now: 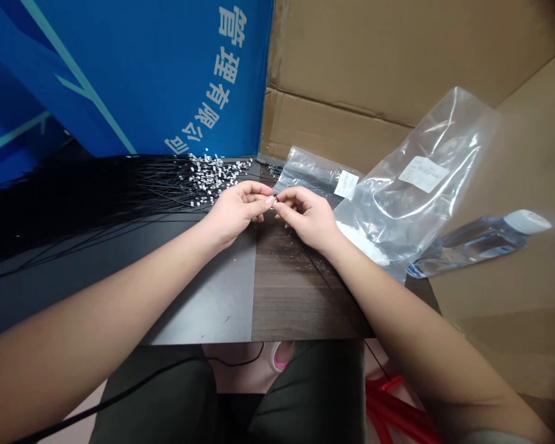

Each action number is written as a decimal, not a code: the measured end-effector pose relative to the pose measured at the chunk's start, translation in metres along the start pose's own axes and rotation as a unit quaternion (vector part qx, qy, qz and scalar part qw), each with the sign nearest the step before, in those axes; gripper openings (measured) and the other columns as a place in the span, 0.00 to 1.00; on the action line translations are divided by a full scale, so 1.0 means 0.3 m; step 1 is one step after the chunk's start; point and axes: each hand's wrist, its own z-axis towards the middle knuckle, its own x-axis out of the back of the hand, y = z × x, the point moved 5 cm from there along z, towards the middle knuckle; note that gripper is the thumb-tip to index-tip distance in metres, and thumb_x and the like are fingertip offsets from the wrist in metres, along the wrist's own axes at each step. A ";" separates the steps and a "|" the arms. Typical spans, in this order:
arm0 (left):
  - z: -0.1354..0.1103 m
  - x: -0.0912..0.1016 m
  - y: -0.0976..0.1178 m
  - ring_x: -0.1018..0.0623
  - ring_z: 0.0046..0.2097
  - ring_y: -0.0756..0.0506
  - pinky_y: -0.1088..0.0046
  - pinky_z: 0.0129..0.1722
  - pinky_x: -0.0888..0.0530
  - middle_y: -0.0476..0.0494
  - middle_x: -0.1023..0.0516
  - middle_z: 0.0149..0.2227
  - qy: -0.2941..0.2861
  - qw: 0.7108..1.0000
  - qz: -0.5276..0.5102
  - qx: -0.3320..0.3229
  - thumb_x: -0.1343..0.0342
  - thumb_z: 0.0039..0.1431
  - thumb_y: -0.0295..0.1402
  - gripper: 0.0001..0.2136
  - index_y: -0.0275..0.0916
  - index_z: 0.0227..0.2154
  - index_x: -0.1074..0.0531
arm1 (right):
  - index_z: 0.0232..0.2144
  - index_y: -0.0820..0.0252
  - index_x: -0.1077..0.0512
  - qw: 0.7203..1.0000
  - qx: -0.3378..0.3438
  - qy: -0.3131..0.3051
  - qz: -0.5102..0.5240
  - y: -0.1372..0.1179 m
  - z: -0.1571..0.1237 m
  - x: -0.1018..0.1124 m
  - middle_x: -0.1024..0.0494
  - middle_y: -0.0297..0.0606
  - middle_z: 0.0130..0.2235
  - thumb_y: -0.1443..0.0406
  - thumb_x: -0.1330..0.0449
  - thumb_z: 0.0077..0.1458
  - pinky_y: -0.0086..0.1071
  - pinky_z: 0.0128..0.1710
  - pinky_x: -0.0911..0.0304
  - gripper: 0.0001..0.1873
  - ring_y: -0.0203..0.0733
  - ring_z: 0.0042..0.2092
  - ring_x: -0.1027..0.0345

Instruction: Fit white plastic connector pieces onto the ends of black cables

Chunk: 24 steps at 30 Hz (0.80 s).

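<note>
My left hand point(234, 213) and my right hand point(309, 217) meet fingertip to fingertip just above the table, both pinched closed. A small dark and whitish piece shows between the fingertips, mostly covered by them. From below my right hand a thin black wire point(322, 279) runs down across the wood-grain surface, under my right forearm and over the front edge. Beyond my left hand lies a large bundle of black wires point(97, 191), with many small white connectors point(213, 176) at their ends.
Right of my hands, a clear plastic bag point(398, 203) with a label holds white pieces point(363, 243). A smaller labelled bag point(305, 169) lies behind. A water bottle point(481, 243) is at the right. A blue printed panel point(166, 74) and cardboard point(342, 61) stand behind the table point(213, 302).
</note>
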 end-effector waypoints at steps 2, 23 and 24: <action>-0.001 0.000 -0.004 0.26 0.29 0.53 0.74 0.30 0.30 0.46 0.20 0.35 0.004 1.000 -0.006 0.019 0.25 0.49 0.33 0.15 0.37 0.38 0.20 | 0.38 0.55 0.25 1.000 -0.001 0.010 -0.002 -0.003 0.000 0.001 0.21 0.33 0.32 0.57 0.33 0.63 0.35 0.33 0.35 0.09 0.37 0.30 0.31; 0.007 0.003 -0.013 0.27 0.30 0.51 0.73 0.32 0.30 0.42 0.17 0.34 -0.055 0.996 -0.009 0.071 0.24 0.47 0.40 0.13 0.37 0.30 0.17 | 0.38 0.54 0.26 0.998 -0.020 0.005 0.053 0.021 0.001 -0.003 0.21 0.33 0.34 0.50 0.31 0.61 0.35 0.30 0.32 0.16 0.38 0.30 0.29; 0.007 0.004 -0.010 0.27 0.30 0.51 0.73 0.32 0.30 0.42 0.18 0.34 -0.051 0.997 -0.001 0.062 0.24 0.48 0.40 0.13 0.37 0.30 0.17 | 0.38 0.54 0.26 0.998 -0.019 0.006 0.053 0.024 0.001 -0.003 0.21 0.33 0.34 0.50 0.31 0.61 0.35 0.30 0.32 0.16 0.38 0.31 0.29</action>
